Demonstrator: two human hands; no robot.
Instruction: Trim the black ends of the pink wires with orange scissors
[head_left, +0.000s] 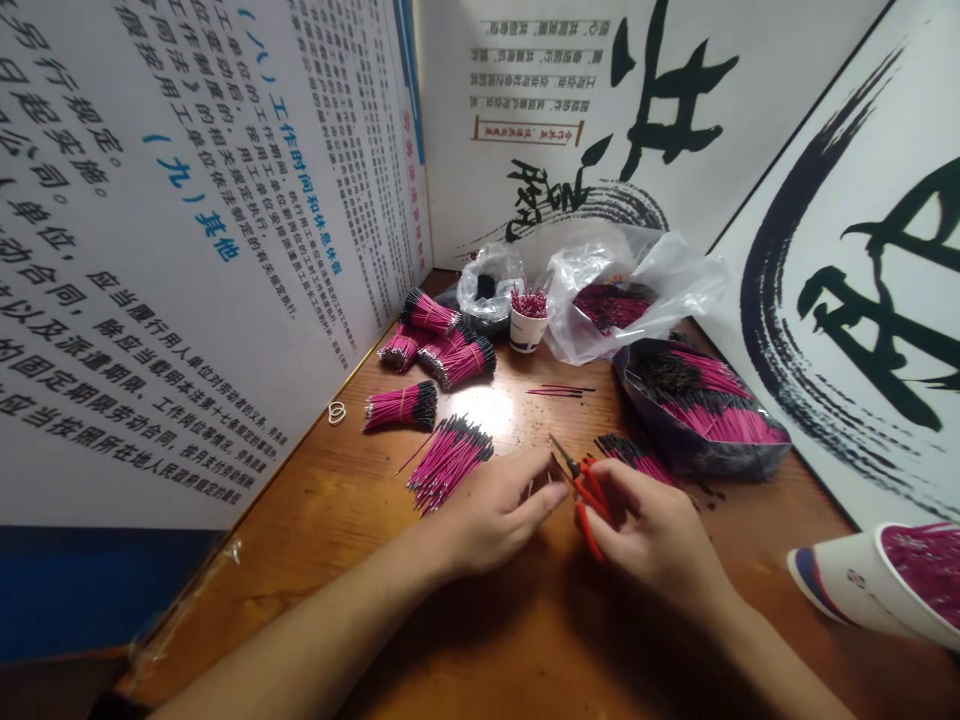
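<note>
My right hand grips a small pair of red-handled snips, their metal tips pointing up and left. My left hand sits just left of those tips, its fingers pinched together. Anything thin between them is too small to make out. Beside it lies a loose heap of pink wires with black ends. Another pink-and-black wire pile sits right of the snips, partly hidden by my right hand.
Several banded wire bundles lie on the wooden table. Behind them are a paper cup of wires and plastic bags. A dark bag holds more wires. A large cup lies at right. Printed boards form the walls.
</note>
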